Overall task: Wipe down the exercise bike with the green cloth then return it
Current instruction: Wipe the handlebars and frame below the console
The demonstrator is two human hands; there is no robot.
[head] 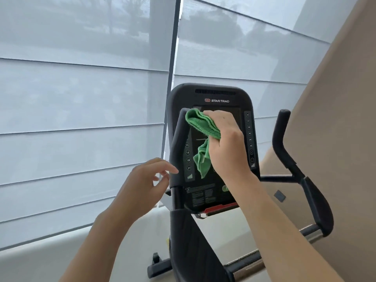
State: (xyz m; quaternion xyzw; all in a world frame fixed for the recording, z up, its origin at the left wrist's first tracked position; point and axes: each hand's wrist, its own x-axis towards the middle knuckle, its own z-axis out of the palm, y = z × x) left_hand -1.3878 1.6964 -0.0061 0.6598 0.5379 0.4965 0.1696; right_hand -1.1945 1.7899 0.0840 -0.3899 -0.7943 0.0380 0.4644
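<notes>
Exercise bike console [211,98], black, marked "STAR TRAC"; side numerals 12, 15, 18, 21. Right hand [225,139] grips green cloth [200,127] against the screen; left hand [142,186] loose-fingered beside left handlebar [179,143]. Backdrop: grey window blinds [81,98], beige wall [335,119].

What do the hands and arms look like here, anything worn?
Both arms are bare to the frame edge: no sleeves, gloves, watch, rings or bands visible. The left hand and right hand are ungloved, with short, unpainted nails on the left.
</notes>
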